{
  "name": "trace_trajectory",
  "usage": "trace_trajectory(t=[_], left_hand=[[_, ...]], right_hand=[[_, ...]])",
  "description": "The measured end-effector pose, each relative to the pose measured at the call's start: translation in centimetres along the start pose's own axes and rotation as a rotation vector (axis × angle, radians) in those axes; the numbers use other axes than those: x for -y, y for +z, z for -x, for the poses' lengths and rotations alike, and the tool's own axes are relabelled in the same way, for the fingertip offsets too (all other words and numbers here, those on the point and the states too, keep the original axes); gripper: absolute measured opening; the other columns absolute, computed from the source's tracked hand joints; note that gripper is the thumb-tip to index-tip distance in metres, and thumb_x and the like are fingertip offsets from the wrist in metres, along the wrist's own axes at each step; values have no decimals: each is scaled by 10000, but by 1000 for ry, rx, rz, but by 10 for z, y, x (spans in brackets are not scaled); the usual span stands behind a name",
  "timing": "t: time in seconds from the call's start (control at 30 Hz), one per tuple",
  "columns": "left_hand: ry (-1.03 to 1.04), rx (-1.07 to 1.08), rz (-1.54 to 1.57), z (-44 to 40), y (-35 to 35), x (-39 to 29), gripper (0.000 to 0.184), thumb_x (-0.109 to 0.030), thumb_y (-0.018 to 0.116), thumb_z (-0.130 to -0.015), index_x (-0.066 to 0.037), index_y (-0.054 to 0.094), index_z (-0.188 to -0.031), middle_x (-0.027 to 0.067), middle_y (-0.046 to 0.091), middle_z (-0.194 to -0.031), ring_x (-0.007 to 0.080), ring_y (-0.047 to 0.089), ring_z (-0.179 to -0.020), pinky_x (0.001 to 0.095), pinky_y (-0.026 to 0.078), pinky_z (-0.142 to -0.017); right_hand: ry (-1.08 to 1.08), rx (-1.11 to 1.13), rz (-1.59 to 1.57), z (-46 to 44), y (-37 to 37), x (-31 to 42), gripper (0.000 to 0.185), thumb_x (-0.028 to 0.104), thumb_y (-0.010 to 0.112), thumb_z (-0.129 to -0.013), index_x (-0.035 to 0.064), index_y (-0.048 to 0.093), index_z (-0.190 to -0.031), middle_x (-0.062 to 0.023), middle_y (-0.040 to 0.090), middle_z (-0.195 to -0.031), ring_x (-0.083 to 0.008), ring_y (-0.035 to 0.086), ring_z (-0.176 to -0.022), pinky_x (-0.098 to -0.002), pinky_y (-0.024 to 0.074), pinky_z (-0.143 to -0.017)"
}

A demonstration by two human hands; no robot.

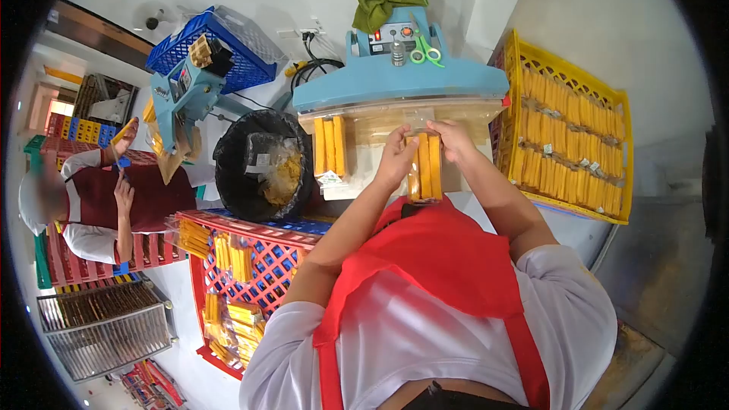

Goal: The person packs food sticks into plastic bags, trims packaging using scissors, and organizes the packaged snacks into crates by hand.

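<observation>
Between my hands is a clear plastic packet of long yellow sticks (pixel 427 175), its upper end at the front edge of a light-blue bag sealer (pixel 399 80). My left hand (pixel 396 156) grips the packet's left side near the top, fingers closed. Opposite it, my right hand (pixel 454 142) pinches the upper right corner of the plastic. A second packet of yellow sticks (pixel 329 146) lies to the left on the sealer's work surface (pixel 364 153). Green-handled scissors (pixel 427 54) and a small metal cylinder (pixel 398 53) rest on top of the sealer, with a green cloth (pixel 386 6) behind them.
On the right stands a yellow crate (pixel 629 159) with rows of filled packets. A black-lined bin (pixel 228 156) and a red crate (pixel 199 277) with more packets are at the left. Beyond the bin, a co-worker (pixel 106 197) stands by another blue sealer (pixel 182 99).
</observation>
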State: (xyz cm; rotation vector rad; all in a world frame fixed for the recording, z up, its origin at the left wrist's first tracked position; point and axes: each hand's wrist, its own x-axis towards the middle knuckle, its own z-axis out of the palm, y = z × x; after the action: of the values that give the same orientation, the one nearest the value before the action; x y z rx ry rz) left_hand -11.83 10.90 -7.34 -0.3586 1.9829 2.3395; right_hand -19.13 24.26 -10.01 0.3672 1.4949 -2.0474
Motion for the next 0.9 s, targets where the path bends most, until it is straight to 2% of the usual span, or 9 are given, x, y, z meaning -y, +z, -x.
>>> trace_trajectory(t=[0.03, 0.17, 0.23, 0.27, 0.4, 0.63, 0.7, 0.83, 0.9], left_hand=[[97, -26, -75, -6, 0, 7, 384, -203, 484, -866, 6, 413, -1180, 49, 489, -1016, 127, 417, -998, 252, 324, -870], [-94, -51, 99, -42, -12, -6, 393, -212, 476, -865, 6, 401, -1183, 71, 506, -990, 133, 460, -923, 248, 376, -808], [-60, -115, 95, -55, -24, -6, 361, -224, 491, -856, 20, 449, -1119, 77, 517, -976, 129, 478, -886, 255, 402, -775], [-18, -135, -77, -60, -30, -4, 351, -228, 503, -849, 26, 467, -1088, 88, 510, -987, 133, 479, -884, 261, 405, -771], [199, -324, -489, -67, -32, 10, 349, -219, 555, -813, 49, 502, -1030, 144, 490, -1033, 176, 495, -897, 279, 411, -775], [195, -438, -633, -28, -39, -18, 380, -162, 621, -734, 31, 512, -1043, 193, 469, -1066, 296, 455, -973, 328, 372, -836], [447, -194, -957, 4, -58, -38, 404, -199, 619, -730, -48, 532, -1095, 184, 439, -1158, 350, 419, -1046, 390, 340, -884], [449, -237, -1307, 51, -93, -62, 382, -281, 606, -749, -153, 557, -1106, 164, 432, -1199, 372, 361, -1125, 449, 293, -919], [294, -268, -1445, 62, -107, -55, 406, -362, 576, -764, -195, 542, -1133, 151, 350, -1296, 394, 260, -1197, 541, 185, -951]], right_hand=[[34, -19, -43, -9, 1, 0, 152, 175, 571, -797, 38, 550, -860, -39, 574, -755, -133, 543, -628, -259, 440, -533], [16, -51, -123, -31, 15, 3, 148, 178, 569, -800, 43, 545, -853, -45, 572, -792, -126, 541, -658, -272, 449, -553], [-182, -144, -158, -20, 31, 10, 155, 177, 568, -802, 39, 537, -864, -45, 563, -814, -125, 538, -699, -270, 452, -599], [-214, -3, -41, -19, 26, 1, 262, 156, 562, -807, 2, 510, -1013, -57, 560, -893, -131, 536, -778, -262, 447, -690], [-409, 26, 58, 9, 51, -27, 495, 80, 524, -823, -29, 314, -1258, -90, 517, -1078, -129, 500, -936, -258, 405, -812], [-385, -65, -17, 15, 73, -27, 442, 69, 483, -846, -34, 328, -1247, -83, 520, -1065, -134, 498, -937, -252, 403, -812], [-390, -32, 21, 15, 78, -27, 427, 68, 472, -850, -37, 336, -1242, -93, 510, -1084, -144, 489, -959, -262, 392, -836], [-429, -23, 32, -2, 91, -46, 423, 68, 470, -847, -42, 344, -1236, -108, 494, -1111, -152, 475, -989, -271, 374, -865], [-470, 6, 84, -7, 99, -52, 435, 88, 482, -838, -52, 351, -1229, -142, 485, -1130, -184, 470, -1019, -286, 358, -888]])
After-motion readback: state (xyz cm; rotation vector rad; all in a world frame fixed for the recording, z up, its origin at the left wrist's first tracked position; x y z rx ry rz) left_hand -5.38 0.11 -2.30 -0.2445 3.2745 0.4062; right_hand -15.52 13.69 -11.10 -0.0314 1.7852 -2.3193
